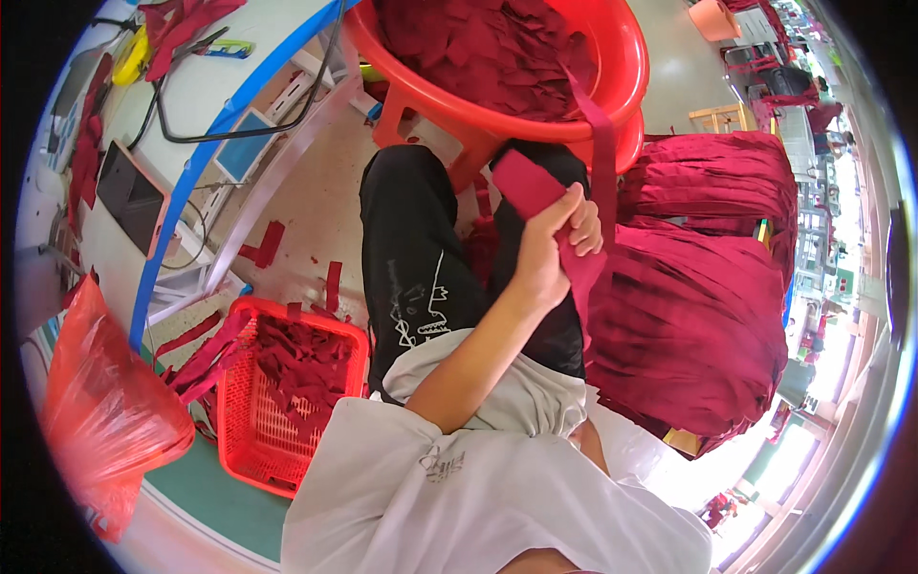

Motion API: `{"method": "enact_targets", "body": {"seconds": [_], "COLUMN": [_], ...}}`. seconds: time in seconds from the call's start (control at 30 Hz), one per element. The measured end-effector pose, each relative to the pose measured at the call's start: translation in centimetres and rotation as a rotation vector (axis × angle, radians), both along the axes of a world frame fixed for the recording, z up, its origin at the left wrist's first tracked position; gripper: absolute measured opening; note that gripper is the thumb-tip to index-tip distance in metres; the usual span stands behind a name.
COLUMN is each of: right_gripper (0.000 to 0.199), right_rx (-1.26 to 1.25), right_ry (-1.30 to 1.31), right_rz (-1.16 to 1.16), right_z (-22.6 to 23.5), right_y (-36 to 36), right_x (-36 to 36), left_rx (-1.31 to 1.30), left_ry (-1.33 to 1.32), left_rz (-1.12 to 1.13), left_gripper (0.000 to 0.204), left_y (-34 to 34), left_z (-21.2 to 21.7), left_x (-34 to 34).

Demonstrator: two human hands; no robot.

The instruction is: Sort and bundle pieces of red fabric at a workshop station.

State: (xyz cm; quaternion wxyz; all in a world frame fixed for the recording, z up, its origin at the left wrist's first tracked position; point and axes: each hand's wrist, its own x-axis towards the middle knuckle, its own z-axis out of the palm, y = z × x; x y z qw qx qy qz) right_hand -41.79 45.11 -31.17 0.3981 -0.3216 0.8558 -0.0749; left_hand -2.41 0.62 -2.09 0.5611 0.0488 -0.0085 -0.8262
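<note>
Gripping a dark red fabric strip [535, 187] over my lap, my one visible hand [555, 251], seemingly the left, is clenched on it; the other is out of sight. I judge I'm mid-feed; next needs a steady pull. Flat, ribbon-like, it trails up to the red tub [612, 67].

Dark rectangular tablet screen [131, 194], orange-edged, lying flat on white counter [206, 91] at left. Orange-red plastic bag [105, 411] sitting on floor, lower left.
</note>
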Motion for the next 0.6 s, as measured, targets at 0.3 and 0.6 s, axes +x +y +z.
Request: {"method": "enact_targets", "body": {"seconds": [0.3,0.6], "right_gripper": [0.018,0.054], "right_rx": [-0.482,-0.904], "right_ry": [-0.235,-0.159], "right_rz": [-0.322,0.275], "right_z": [19.3,18.8], "right_y": [-22.3,-51.0], "right_x": [13.1,17.2], "left_rx": [-0.143,-0.444], "left_ry": [0.020,0.005], "left_rz": [-0.232,-0.367], "left_gripper": [0.039,0.038], "left_y": [-1.2,-1.0], "left_z": [0.0,-0.1], "left_x": [2.1,2.2]}}
